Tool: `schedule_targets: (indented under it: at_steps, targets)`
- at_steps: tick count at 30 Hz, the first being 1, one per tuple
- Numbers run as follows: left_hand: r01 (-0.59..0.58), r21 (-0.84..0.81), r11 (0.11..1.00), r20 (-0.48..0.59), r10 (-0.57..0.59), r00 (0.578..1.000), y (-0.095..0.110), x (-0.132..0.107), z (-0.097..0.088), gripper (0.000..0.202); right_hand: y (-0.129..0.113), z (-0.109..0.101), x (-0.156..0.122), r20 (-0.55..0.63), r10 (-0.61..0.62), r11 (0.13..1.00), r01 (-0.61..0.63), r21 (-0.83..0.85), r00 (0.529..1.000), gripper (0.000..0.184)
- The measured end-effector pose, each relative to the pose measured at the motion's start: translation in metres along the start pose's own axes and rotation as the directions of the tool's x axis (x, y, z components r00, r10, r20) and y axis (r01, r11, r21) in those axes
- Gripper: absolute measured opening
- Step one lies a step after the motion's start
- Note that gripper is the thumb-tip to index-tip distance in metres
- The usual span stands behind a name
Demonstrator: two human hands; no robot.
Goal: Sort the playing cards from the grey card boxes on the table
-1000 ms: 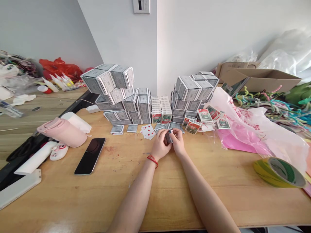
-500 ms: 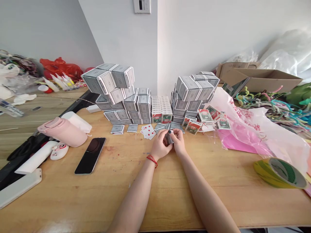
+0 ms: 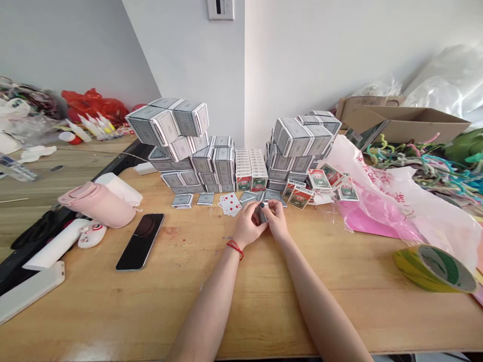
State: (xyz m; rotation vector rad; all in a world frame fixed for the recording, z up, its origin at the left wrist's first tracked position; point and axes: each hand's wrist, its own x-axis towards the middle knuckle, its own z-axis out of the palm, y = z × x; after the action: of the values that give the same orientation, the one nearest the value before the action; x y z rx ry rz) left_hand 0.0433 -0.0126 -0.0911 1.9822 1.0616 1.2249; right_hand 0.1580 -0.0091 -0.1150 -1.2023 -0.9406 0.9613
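Note:
My left hand (image 3: 248,225) and my right hand (image 3: 276,220) meet over the wooden table (image 3: 241,296), both closed on a small grey-backed deck of cards (image 3: 261,214) held between them. The left wrist wears a red string bracelet. Just beyond my hands lie loose face-up cards (image 3: 230,204) and several small grey card stacks (image 3: 182,201). Behind them rise two tall heaps of wrapped grey card packs (image 3: 181,146), (image 3: 300,141), with white boxed decks (image 3: 251,171) between.
A black phone (image 3: 140,240), a pink bottle (image 3: 96,204) and white rolls lie at left. Green and red card boxes (image 3: 319,181), a pink plastic bag (image 3: 381,201), a yellow-green tape roll (image 3: 433,267) and a cardboard box (image 3: 403,123) sit at right.
My hands have stayed together on the deck, with only small finger movements and a slight shift upward in view.

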Motion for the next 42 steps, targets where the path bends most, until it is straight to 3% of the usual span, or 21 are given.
schedule_targets:
  at_steps: [4, 14, 20, 26, 36, 42]
  targets:
    - [0.026, -0.051, 0.998, 0.037, -0.024, 0.999, -0.001, 0.000, -0.002, 0.048, 0.002, -0.002, 0.003, 0.078, 0.005, 1.000, -0.007, 0.025, 0.997, 0.034]
    - [0.036, -0.062, 0.997, 0.023, -0.035, 0.999, -0.002, 0.000, -0.005, 0.051, -0.003, -0.009, 0.003, 0.297, 0.105, 0.948, -0.186, 0.258, 0.949, 0.035]
    - [-0.019, -0.040, 0.999, -0.051, 0.017, 0.999, -0.007, 0.001, -0.003, 0.051, -0.010, -0.008, 0.001, 0.321, 0.172, 0.936, -0.256, 0.243, 0.931, 0.035]
    - [-0.011, -0.064, 0.998, -0.042, 0.008, 0.999, -0.008, 0.000, -0.001, 0.051, -0.018, -0.010, -0.002, 0.369, 0.268, 0.895, -0.372, 0.247, 0.890, 0.035]
    - [0.036, -0.163, 0.986, -0.030, -0.042, 0.999, -0.005, -0.001, -0.001, 0.051, -0.024, -0.009, -0.003, 0.363, 0.283, 0.890, -0.384, 0.245, 0.888, 0.040]
    - [0.004, -0.154, 0.988, -0.036, -0.010, 0.999, 0.000, 0.000, -0.005, 0.050, -0.025, -0.011, -0.004, 0.394, 0.313, 0.880, -0.420, 0.222, 0.864, 0.039]
